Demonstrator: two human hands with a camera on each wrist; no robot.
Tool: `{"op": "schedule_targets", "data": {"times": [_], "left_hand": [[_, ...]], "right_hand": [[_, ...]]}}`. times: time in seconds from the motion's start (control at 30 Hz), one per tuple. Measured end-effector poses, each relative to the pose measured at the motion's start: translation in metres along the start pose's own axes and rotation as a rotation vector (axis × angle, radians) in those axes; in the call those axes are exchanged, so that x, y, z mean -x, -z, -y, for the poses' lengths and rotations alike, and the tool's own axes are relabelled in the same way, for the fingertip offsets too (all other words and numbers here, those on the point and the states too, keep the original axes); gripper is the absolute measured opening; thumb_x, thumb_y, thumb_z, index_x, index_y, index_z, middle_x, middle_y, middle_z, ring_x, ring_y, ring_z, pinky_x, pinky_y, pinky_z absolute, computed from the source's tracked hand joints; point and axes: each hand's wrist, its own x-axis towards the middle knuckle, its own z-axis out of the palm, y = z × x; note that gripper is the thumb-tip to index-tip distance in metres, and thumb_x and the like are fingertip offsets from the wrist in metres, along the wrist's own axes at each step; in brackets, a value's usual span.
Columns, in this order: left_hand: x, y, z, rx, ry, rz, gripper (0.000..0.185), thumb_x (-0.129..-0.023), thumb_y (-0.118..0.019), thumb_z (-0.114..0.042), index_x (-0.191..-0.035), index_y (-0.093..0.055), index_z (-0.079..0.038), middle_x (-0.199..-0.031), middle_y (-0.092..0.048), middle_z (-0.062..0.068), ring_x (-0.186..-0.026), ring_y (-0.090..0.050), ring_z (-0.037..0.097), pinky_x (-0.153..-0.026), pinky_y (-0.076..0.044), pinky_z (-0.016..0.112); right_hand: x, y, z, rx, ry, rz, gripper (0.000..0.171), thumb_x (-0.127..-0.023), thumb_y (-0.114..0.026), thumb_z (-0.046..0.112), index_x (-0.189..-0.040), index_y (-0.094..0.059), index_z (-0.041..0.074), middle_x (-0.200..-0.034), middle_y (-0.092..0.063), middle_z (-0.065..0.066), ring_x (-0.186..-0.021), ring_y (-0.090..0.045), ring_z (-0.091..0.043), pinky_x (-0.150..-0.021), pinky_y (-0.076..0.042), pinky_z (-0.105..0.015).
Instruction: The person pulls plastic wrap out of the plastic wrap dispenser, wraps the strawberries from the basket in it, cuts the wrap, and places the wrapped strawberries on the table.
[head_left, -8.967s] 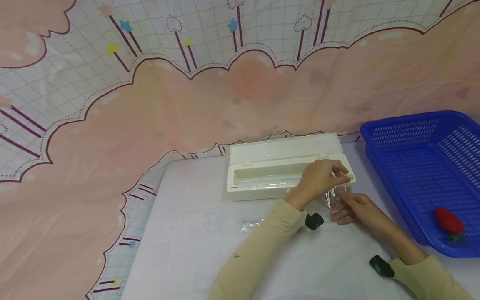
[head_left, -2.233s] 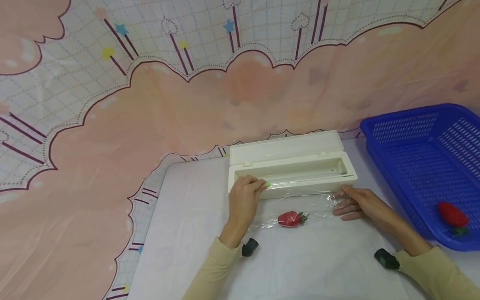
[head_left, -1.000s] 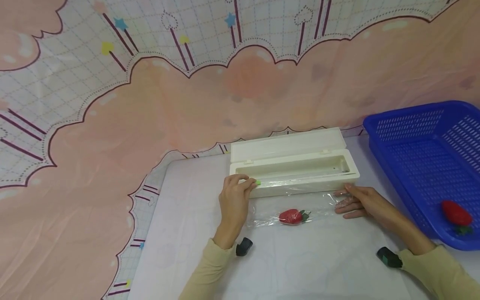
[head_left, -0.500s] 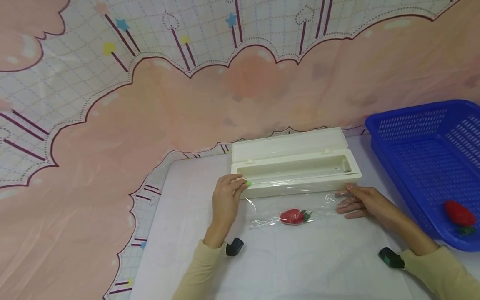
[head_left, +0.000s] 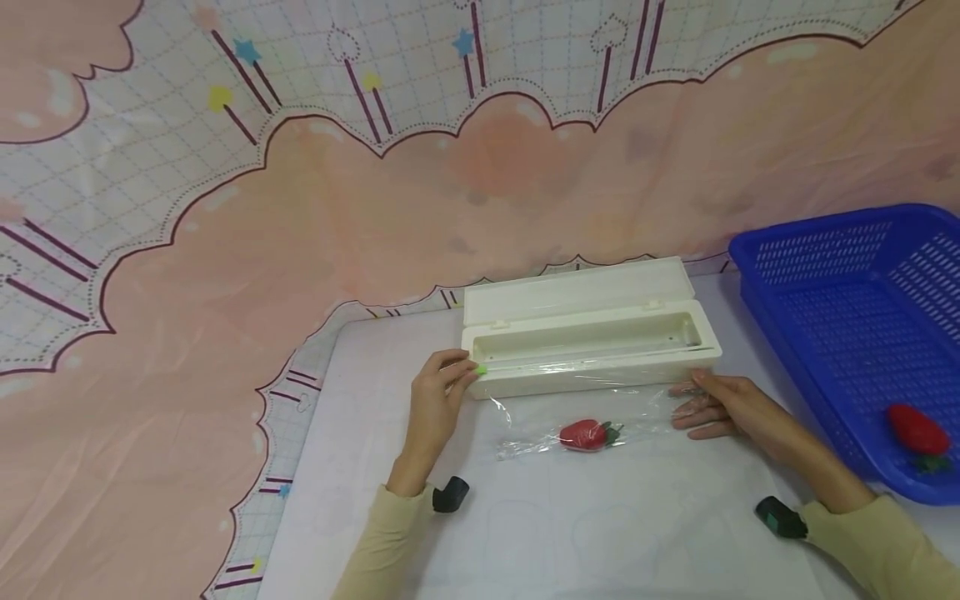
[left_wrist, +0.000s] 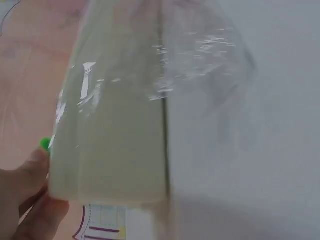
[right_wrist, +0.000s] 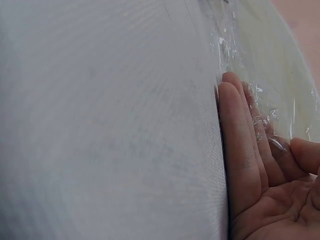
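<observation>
A white cling film dispenser (head_left: 592,381) stands on the table with its lid (head_left: 577,293) tilted back. At the left end of its front edge, my left hand (head_left: 433,400) pinches a small green slide cutter (head_left: 482,369); the left wrist view shows the thumb at the green knob (left_wrist: 45,144). Clear cling film (head_left: 517,421) spreads from the dispenser's front down to the table, around a red strawberry (head_left: 583,435) with green leaves. My right hand (head_left: 738,408) holds the film's right end between thumb and fingers, the lower fingers (right_wrist: 237,135) lying nearly straight beneath it.
To the right stands a blue perforated basket (head_left: 795,400), a second strawberry (head_left: 917,429) lying in its near corner. A patterned pink cloth (head_left: 337,225) hangs behind the white tabletop (head_left: 585,533). A black wrist camera (head_left: 450,495) sticks out beside the left sleeve.
My left hand has slid the green cutter from the dispenser's right end to its left end. The film, earlier bunched near the right hand, now lies spread around the strawberry.
</observation>
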Motion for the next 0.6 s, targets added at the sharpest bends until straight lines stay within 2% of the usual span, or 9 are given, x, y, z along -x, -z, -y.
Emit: {"op": "schedule_targets", "data": {"times": [0.13, 0.27, 0.43, 0.6], "left_hand": [[-0.002, 0.007, 0.012, 0.109, 0.007, 0.026, 0.013, -0.087, -0.072, -0.005, -0.098, -0.076, 0.0, -0.114, -0.067, 0.008, -0.105, -0.067, 0.022, -0.081, -0.058, 0.027], [-0.002, 0.011, 0.019, 0.17, 0.008, 0.048, 0.012, -0.087, -0.072, -0.004, -0.098, -0.076, 0.0, -0.112, -0.068, 0.008, -0.105, -0.067, 0.023, -0.081, -0.058, 0.024], [-0.003, 0.012, 0.02, 0.177, -0.001, 0.058, 0.015, -0.087, -0.073, -0.005, -0.1, -0.076, 0.001, -0.113, -0.068, 0.009, -0.105, -0.068, 0.024, -0.081, -0.058, 0.023], [-0.003, 0.014, 0.017, 0.132, 0.046, 0.041, 0.015, -0.085, -0.076, -0.007, -0.1, -0.077, -0.004, -0.108, -0.07, 0.007, -0.104, -0.068, 0.022, -0.077, -0.058, 0.022]], "right_hand": [[0.0, -0.001, 0.0, 0.001, -0.003, -0.017, 0.07, -0.109, -0.03, 0.043, -0.14, -0.038, -0.019, -0.11, -0.072, -0.021, -0.096, -0.073, -0.017, -0.081, -0.06, -0.037], [0.001, -0.001, 0.0, 0.01, 0.007, -0.025, 0.07, -0.109, -0.03, 0.043, -0.139, -0.038, -0.019, -0.108, -0.072, -0.021, -0.095, -0.073, -0.016, -0.081, -0.06, -0.036], [0.001, -0.002, 0.0, 0.012, 0.004, -0.031, 0.07, -0.109, -0.03, 0.043, -0.138, -0.039, -0.02, -0.107, -0.073, -0.02, -0.094, -0.074, -0.016, -0.081, -0.06, -0.036], [0.001, -0.002, 0.001, 0.025, -0.004, -0.037, 0.069, -0.109, -0.031, 0.042, -0.136, -0.041, -0.02, -0.107, -0.073, -0.02, -0.094, -0.074, -0.016, -0.081, -0.06, -0.035]]}}
